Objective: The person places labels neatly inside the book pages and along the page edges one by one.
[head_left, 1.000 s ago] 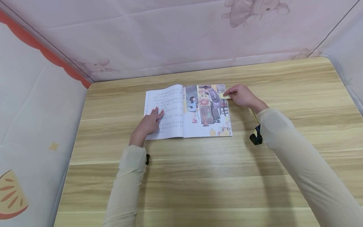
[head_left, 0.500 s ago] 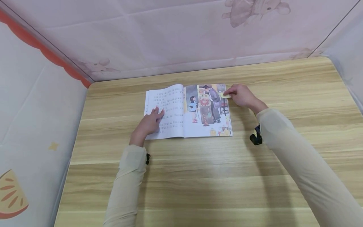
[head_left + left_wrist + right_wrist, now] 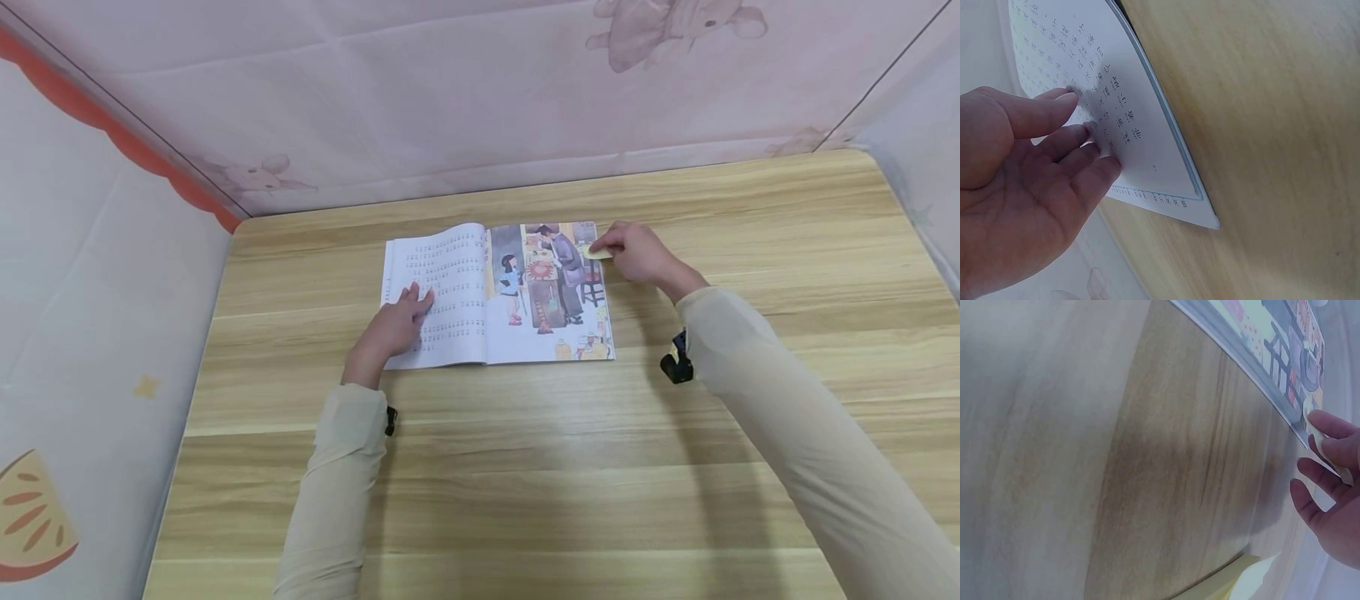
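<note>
An open picture book (image 3: 513, 346) lies on the wooden table, with text on its left page and a colour illustration on the right one. My left hand (image 3: 393, 327) rests on the left page; in the left wrist view its fingertips touch the paper with the fingers loosely bent. At the upper right edge of the illustrated page, my right hand (image 3: 641, 252) pinches a small pale yellow sticky note (image 3: 597, 253) between thumb and forefinger. The right wrist view shows this curved note (image 3: 1314, 425) reaching over the page edge, the other fingers hanging loose.
A yellow sticky-note pad (image 3: 1225, 581) with a lifted sheet lies on the table near the right wrist, mostly out of frame. The wooden table (image 3: 525, 467) meets a pale printed curtain (image 3: 450, 100) at the back and another at the left.
The sticky note in my right hand now looks more curved and edge-on. My right forearm has shifted slightly left, covering the yellow strip seen beside it earlier. The left hand and book stay put.
</note>
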Available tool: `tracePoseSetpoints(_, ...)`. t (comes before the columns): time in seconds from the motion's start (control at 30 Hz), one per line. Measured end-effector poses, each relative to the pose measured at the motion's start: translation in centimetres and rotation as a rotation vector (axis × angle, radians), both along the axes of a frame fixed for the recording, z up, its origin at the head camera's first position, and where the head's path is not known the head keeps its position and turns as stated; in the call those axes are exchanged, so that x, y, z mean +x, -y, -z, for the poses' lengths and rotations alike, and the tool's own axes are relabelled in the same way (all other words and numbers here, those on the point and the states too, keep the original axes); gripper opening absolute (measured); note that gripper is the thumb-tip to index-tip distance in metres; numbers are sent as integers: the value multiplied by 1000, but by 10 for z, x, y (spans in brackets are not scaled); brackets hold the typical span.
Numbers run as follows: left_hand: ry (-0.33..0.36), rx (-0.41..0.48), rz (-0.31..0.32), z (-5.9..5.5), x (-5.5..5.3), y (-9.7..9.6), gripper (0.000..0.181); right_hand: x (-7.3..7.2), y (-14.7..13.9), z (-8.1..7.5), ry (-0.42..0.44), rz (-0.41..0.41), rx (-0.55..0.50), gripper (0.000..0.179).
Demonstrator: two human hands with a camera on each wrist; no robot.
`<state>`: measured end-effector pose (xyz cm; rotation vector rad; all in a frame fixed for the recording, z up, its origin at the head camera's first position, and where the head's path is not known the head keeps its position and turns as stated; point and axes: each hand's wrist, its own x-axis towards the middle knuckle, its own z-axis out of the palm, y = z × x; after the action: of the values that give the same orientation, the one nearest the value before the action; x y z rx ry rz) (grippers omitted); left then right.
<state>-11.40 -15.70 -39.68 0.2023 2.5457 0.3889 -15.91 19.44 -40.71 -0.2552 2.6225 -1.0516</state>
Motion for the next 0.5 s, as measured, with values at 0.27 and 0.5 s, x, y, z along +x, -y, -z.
tracePoseSetpoints(0.27,-10,4,15,1,0,1,46,0,-1,2,1,-1,2,37)
tracePoseSetpoints(0.5,-12,4,19,3,-1,2,46,1,-1,1,11,8,18,36)
